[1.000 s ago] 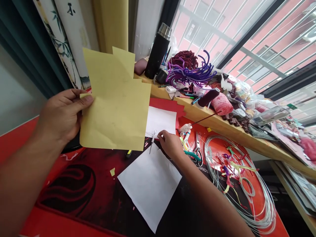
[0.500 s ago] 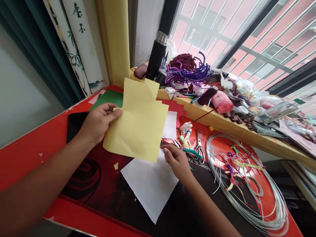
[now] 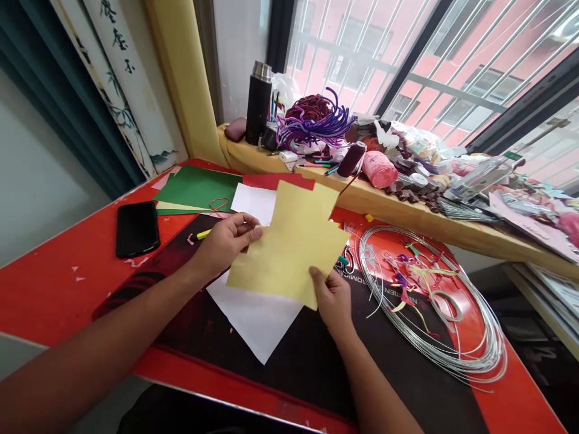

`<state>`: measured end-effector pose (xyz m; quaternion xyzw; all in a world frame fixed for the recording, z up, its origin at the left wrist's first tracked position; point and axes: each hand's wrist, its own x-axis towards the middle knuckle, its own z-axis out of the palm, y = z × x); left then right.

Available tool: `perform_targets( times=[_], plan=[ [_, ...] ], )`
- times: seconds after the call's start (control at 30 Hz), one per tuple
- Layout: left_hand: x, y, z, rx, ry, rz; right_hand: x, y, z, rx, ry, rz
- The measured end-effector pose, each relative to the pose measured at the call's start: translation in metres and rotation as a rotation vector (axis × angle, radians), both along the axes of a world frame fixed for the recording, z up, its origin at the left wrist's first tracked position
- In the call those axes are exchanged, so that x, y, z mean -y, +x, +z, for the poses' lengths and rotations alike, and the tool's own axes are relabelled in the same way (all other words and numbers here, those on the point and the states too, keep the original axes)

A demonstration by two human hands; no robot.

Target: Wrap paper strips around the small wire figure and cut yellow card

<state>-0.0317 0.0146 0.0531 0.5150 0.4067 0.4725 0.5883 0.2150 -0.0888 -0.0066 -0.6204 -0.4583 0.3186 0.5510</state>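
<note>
Where left fingers [image 3: 250, 235] and right fingers [image 3: 319, 282] pinch, yellow paper [image 3: 294, 250] spans between.

Two hands [image 3: 230, 242] [image 3: 333, 296], one yellow sheet [image 3: 294, 247]

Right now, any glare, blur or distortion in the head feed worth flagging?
Head view: window bright and partly washed out; head view: pale sheen on the red tabletop inside the wire coil; head view: tilted, wide-lens look, uprights leaning; head view: yellow paper outline readable, no heavy blur.
</note>
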Motion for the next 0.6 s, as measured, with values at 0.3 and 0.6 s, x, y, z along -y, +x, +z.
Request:
perform_targets(
  times=[0.3,0.6],
  plan=[
    [0.008,0.009,-0.022,0.022,0.065,-0.019,-0.013,0.034,0.011,-0.511,0.043,-0.096],
    [0.002,-0.013,-0.025,0.059,-0.087,-0.259,-0.004,0.017,0.004,-0.126,-0.207,0.285]
  ],
)
